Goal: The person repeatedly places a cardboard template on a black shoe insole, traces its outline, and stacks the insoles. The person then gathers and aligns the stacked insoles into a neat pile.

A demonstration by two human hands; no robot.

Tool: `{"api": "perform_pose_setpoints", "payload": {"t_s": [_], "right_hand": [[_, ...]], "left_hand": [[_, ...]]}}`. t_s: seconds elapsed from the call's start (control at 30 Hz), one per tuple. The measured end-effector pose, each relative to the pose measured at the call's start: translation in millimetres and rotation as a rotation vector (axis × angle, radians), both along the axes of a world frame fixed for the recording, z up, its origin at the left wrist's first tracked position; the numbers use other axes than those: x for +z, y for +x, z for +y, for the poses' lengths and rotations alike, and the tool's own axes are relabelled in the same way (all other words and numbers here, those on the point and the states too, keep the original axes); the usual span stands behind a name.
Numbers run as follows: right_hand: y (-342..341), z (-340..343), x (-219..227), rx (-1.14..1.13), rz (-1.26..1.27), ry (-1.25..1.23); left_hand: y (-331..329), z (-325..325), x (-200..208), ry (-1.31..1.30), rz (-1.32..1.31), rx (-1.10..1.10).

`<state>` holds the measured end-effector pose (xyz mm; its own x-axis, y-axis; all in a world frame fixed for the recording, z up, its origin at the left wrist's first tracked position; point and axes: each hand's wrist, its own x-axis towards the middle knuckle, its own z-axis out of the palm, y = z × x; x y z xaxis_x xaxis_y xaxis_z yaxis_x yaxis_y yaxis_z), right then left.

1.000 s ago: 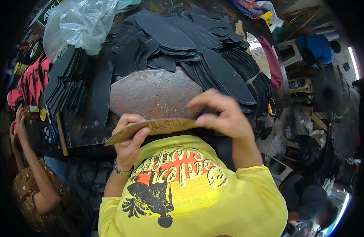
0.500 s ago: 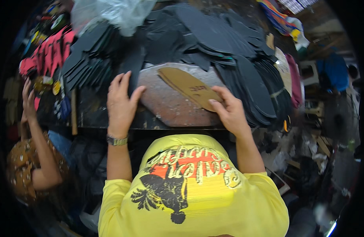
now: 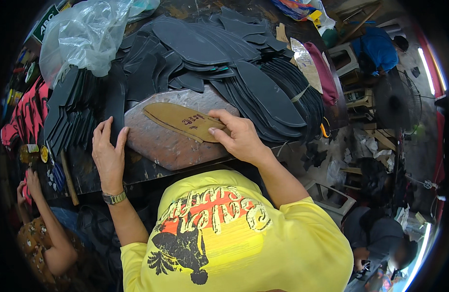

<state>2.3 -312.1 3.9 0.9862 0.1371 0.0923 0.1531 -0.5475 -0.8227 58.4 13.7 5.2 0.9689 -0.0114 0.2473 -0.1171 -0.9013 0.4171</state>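
Between the thumb and fingers of my right hand (image 3: 237, 137) is the right end of a brown sole-shaped cardboard piece (image 3: 178, 120) with handwriting on it. A second edge shows under it, so it may be more than one layer. It lies over a worn brown slab (image 3: 168, 155) with angled edges, on the dark table. My left hand (image 3: 109, 155) holds nothing; its fingers are apart, with the tips by the slab's left edge. A dark sole-shaped piece (image 3: 114, 100) lies just beyond those fingertips.
Stacks of dark sole-shaped sheets (image 3: 205, 41) cover the table behind the slab, with a tied bundle (image 3: 302, 92) to the right. A clear plastic bag (image 3: 83, 36) sits far left, near pink cut pieces (image 3: 32, 114). Another person's hands (image 3: 32, 187) are at the left.
The view has swung, so the table appears shifted left and tilted. The cardboard piece lies flatter across the slab, still in my right hand. My left hand stays open at the slab's left edge.
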Motion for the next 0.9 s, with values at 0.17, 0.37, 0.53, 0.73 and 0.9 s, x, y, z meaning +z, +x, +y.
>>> {"api": "perform_pose_setpoints", "payload": {"t_s": [0.17,0.37,0.53,0.73,0.9], "right_hand": [[1,-1,-3,0.008,0.002,0.006],[0,-2,-4,0.016,-0.049,-0.001],[1,-3,-5,0.019,-0.068,-0.001],[-1,-6,-10,-0.008,0.018,0.087],[1,-18,-12,-0.074,0.219,0.579]], "left_hand": [[3,1,4,0.012,0.005,0.001],[2,-1,5,0.06,0.002,-0.024],[1,-1,2,0.025,-0.004,-0.05],[0,4,2,-0.12,-0.04,-0.077],[-13,2,2,-0.227,-0.246,-0.015]]}}
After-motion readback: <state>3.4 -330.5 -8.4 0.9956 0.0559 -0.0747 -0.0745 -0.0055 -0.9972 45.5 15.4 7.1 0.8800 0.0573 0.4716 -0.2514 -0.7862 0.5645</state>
